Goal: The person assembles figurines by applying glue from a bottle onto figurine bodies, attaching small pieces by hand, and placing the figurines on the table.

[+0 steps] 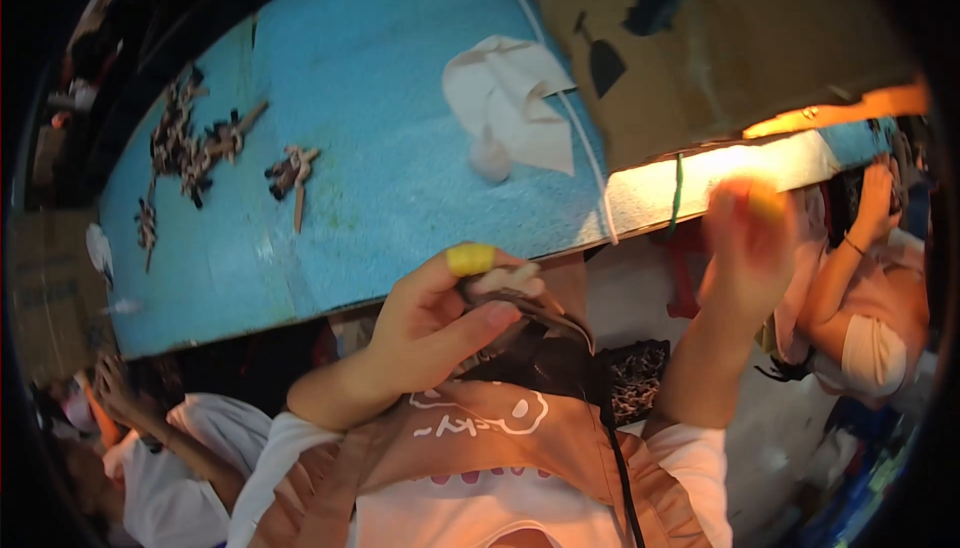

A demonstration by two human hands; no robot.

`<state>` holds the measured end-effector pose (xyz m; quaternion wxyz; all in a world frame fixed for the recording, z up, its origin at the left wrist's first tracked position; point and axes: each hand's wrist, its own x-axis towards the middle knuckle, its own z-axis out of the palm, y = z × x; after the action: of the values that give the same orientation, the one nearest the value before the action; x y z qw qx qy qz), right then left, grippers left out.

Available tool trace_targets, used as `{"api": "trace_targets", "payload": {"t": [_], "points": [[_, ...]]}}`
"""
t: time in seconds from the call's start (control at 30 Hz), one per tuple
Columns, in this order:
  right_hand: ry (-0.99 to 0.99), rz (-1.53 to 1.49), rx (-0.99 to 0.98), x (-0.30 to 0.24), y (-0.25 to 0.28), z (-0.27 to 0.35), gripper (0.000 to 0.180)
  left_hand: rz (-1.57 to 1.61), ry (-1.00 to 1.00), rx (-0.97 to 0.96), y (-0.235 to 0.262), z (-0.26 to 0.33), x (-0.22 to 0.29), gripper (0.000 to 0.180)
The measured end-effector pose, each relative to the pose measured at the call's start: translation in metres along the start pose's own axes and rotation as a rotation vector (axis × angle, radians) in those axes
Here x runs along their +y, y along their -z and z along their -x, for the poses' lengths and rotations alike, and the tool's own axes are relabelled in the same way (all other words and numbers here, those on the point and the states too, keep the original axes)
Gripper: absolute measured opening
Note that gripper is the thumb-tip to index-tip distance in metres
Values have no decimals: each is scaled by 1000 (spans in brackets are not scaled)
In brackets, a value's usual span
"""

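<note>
My left hand (438,320), with yellow tape round one finger, is closed on a small pale, knobbly piece with dark parts (505,286), just off the near table edge. Fingers hide some of the piece, so its exact kind is unclear. Raised to the right, past the table edge, my right hand (750,243) is smeared by motion. Something yellow, probably tape, shows at its fingertips; whether it holds anything cannot be made out. On the blue tabletop (380,148) lies one small brown-and-pale figure on a stick (291,180), beside a heap of similar figures (190,143).
A white cloth (515,98) with a round white lump (490,160) lies near a white cord (590,153). Cardboard (730,58) covers the table's right side; a green string (677,193) hangs there. A dark container of small pieces (638,378) sits below. People work at left (215,443) and right (870,318).
</note>
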<state>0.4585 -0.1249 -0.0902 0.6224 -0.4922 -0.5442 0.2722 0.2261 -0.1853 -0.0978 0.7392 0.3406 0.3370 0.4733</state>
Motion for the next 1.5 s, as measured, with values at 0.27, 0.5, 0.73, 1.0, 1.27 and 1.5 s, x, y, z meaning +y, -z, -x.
{"api": "trace_targets", "payload": {"t": [0.27,0.5,0.73,1.0,1.27,1.5], "points": [[147,-72,-345,-17,-34,61,34,-585,-273,-191,8,-8,-1,32],[427,254,-386,-23,-38,68,35,-615,-250,-140,9,-3,-7,31],[268,165,-415,-21,-34,67,32,-680,-283,-207,12,-3,-3,35],[469,460,-403,-24,-29,73,34,-781,-342,-207,11,-6,0,31],[717,553,-290,-16,-38,79,27,-531,-287,-300,13,-5,-1,34],[187,170,-438,-19,-36,74,18,-657,-345,-272,17,-9,-1,32]]}}
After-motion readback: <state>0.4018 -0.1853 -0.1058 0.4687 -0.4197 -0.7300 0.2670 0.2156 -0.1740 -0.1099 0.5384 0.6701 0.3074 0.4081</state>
